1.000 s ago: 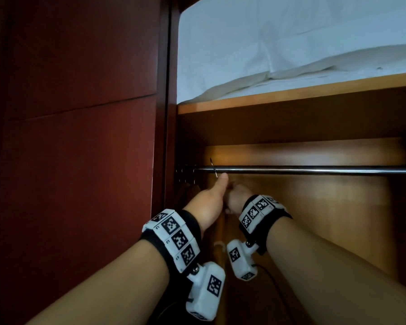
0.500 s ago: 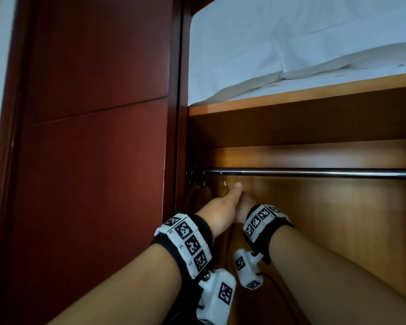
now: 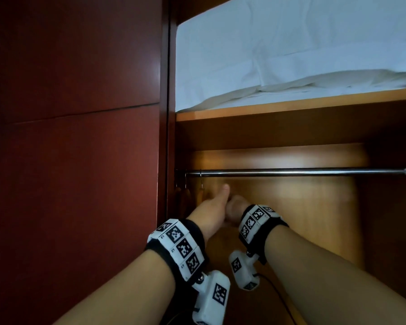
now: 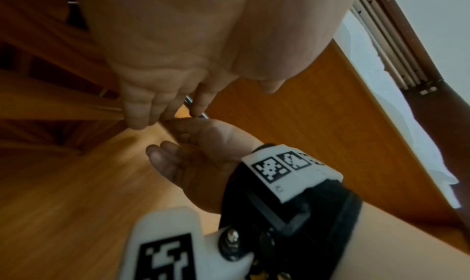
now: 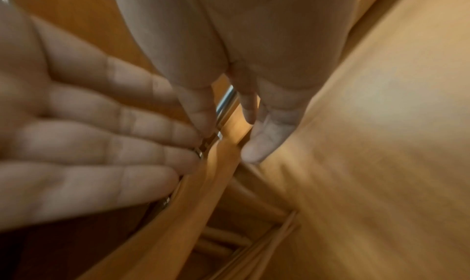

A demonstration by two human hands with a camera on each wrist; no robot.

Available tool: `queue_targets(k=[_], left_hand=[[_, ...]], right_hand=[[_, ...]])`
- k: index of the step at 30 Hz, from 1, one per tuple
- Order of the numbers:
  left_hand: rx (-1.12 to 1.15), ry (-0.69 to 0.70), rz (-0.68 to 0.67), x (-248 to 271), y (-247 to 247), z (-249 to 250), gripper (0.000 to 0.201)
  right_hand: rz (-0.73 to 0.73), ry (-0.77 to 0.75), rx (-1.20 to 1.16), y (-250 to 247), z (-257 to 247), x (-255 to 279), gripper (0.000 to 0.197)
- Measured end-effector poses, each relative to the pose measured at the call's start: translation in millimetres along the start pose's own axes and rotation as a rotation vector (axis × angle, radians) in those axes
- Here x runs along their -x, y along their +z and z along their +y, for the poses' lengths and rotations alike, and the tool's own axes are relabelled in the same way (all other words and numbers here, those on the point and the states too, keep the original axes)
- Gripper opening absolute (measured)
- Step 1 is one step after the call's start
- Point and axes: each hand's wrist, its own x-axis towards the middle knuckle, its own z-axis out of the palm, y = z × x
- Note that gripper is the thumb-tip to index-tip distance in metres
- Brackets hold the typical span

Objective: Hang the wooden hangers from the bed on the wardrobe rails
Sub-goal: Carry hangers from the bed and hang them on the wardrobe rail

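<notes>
Several wooden hangers (image 3: 185, 198) hang by metal hooks at the left end of the steel rail (image 3: 291, 172). The nearest hanger (image 3: 201, 195) hangs beside my hands. In the head view my left hand (image 3: 217, 198) reaches toward it with the thumb raised, and my right hand (image 3: 236, 206) lies against it. The right wrist view shows the hanger (image 5: 203, 194) under the rail (image 5: 226, 101). There my left hand's straight fingers (image 5: 152, 143) touch its neck, and my right hand (image 5: 229, 141) has finger and thumb spread either side. Neither hand grips anything in the left wrist view, where my left hand (image 4: 157, 103) is above my right hand (image 4: 183, 149).
White bedding (image 3: 291, 55) lies on the wooden shelf (image 3: 291, 105) above the rail. A dark red wardrobe panel (image 3: 80, 160) stands close on the left. The rail runs bare to the right, with the wardrobe's back panel (image 3: 302, 207) behind it.
One second ago the hook stuck up beside the rail above my hands. Now it hangs on the rail, and both hands have dropped a little and loosened from the hanger.
</notes>
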Motion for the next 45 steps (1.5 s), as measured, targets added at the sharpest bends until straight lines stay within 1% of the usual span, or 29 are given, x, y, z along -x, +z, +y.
queue_targets(k=[1, 2, 4, 6, 8, 10, 11, 14, 15, 18, 21, 24, 26, 29, 32, 35, 39, 45], left_hand=[[0.011, -0.008, -0.016, 1.7, 0.4, 0.3, 0.087], [0.032, -0.005, -0.03, 2.0, 1.0, -0.1, 0.089], [0.076, -0.002, -0.036, 3.0, 2.8, -1.4, 0.085], [0.122, 0.011, -0.046, 5.0, 6.1, -4.4, 0.085], [0.18, 0.031, -0.075, 10.4, 13.4, -8.4, 0.093], [0.239, 0.02, -0.085, 15.2, 24.5, -13.7, 0.1], [0.268, 0.019, -0.094, 17.2, 31.3, -16.5, 0.096], [0.319, 0.037, -0.16, 34.0, 54.8, -18.6, 0.071], [0.327, 0.051, -0.182, 39.7, 62.8, -18.3, 0.068], [0.377, 0.081, -0.271, 58.8, 85.8, -9.1, 0.065], [0.449, 0.111, -0.353, 82.3, 110.7, 12.0, 0.058], [0.486, 0.176, -0.417, 111.4, 138.1, 32.4, 0.052], [0.521, 0.203, -0.48, 136.6, 160.2, 45.8, 0.05], [0.581, 0.23, -0.578, 186.0, 198.6, 70.6, 0.051], [0.662, 0.215, -0.666, 250.0, 238.0, 97.3, 0.048], [0.706, 0.175, -0.821, 326.9, 277.2, 121.0, 0.047], [0.713, 0.167, -1.057, 438.3, 326.8, 139.8, 0.048], [0.685, 0.103, -1.352, 608.7, 383.8, 158.6, 0.045]], right_hand=[[0.023, 0.008, -0.026, -0.9, 3.6, -0.9, 0.041], [0.045, 0.011, -0.13, -3.1, 7.1, -1.2, 0.047], [0.058, -0.001, -0.222, -15.9, 17.6, 3.5, 0.057], [0.123, -0.005, -0.25, -26.3, 22.6, 23.8, 0.051], [0.209, 0.003, -0.252, -35.9, 29.0, 44.8, 0.043], [0.256, 0.03, -0.243, -48.7, 40.4, 61.9, 0.041], [0.275, 0.049, -0.239, -55.1, 45.5, 71.4, 0.041], [0.317, 0.095, -0.261, -76.4, 60.1, 103.0, 0.037], [0.331, 0.108, -0.265, -84.0, 63.5, 113.7, 0.036], [0.37, 0.134, -0.225, -109.1, 70.1, 149.0, 0.029], [0.409, 0.119, -0.175, -138.3, 69.3, 190.4, 0.018], [0.43, 0.085, -0.15, -167.2, 60.9, 238.9, 0.019], [0.446, 0.069, -0.128, -185.1, 55.0, 280.2, 0.017], [0.495, 0.093, -0.084, -210.7, 53.8, 351.0, 0.021], [0.59, 0.156, -0.05, -239.1, 63.0, 430.5, 0.026], [0.731, 0.248, -0.017, -269.4, 73.1, 520.7, 0.026], [0.929, 0.396, -0.015, -302.2, 90.3, 647.7, 0.027], [1.164, 0.612, -0.037, -315.3, 117.4, 837.1, 0.029]])
